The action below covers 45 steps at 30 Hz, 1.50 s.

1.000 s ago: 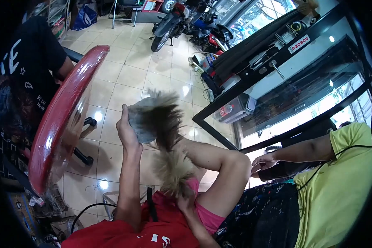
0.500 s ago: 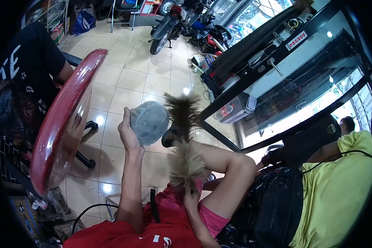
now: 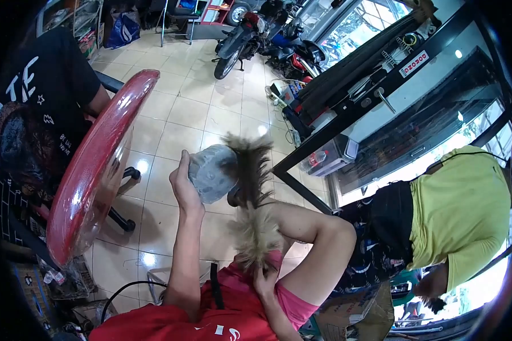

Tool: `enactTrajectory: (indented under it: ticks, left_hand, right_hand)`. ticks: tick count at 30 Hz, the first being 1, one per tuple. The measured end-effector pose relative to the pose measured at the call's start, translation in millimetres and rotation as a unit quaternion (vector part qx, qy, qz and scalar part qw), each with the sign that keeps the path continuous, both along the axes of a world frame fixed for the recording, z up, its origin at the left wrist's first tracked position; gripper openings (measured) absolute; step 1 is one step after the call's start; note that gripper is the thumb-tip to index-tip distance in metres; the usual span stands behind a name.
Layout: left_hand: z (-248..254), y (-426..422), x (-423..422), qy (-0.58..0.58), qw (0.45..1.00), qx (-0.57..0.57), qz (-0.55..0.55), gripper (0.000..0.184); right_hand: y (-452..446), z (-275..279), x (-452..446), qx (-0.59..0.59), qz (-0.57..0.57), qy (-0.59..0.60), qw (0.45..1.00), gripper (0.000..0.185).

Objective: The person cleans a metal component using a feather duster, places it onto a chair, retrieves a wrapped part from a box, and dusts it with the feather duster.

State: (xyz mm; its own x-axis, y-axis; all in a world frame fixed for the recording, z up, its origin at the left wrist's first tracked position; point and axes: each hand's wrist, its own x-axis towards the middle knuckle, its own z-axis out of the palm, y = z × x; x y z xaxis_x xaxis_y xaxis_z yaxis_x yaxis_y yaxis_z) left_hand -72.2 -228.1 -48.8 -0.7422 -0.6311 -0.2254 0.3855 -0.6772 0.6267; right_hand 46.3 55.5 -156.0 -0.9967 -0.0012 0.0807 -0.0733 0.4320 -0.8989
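My left hand holds up a round, pale grey object that looks wrapped in clear plastic, its fingers mostly hidden behind it. Low by my lap, my right hand is closed round the base of a feather duster. The duster has pale feathers low down and dark ones toward its upper end. Its dark feathers overlap the right edge of the round object; whether they touch it I cannot tell.
A red, plastic-covered cushion rises at left, beside a person in black. A person in a yellow shirt bends over at right. A glass door stands behind them. Motorcycles are parked on the tiled floor at the back.
The feathers swung right off the round object, then back to its right edge. The person in yellow has bent over to the right, and a cardboard box now shows below.
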Motion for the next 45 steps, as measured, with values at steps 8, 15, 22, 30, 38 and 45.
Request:
enactTrajectory:
  ticks: [8,15,22,30,38,45]
  left_hand:
    - [11,9,1,0.001,0.999,-0.027,0.032,0.043]
    - [-1,11,1,0.033,0.992,-0.110,0.054,0.040]
    - [0,15,1,0.005,0.984,-0.156,0.083,0.039]
    - [5,10,6,0.011,0.997,-0.080,0.015,0.035]
    - [-31,14,0,0.015,0.999,-0.033,-0.024,0.032]
    - [-2,23,1,0.012,0.997,-0.062,-0.032,0.042]
  right_hand:
    - [1,0,-8,-0.160,-0.160,-0.112,0.968,0.023]
    - [-12,5,3,-0.022,-0.004,0.063,0.998,0.023]
    - [3,-17,7,0.020,0.016,0.102,0.994,0.024]
    - [5,-6,3,-0.001,-0.082,-0.013,0.997,0.023]
    - [2,13,9,0.030,0.001,0.013,0.999,0.024]
    - [19,7,14,0.081,0.030,0.060,0.994,0.023]
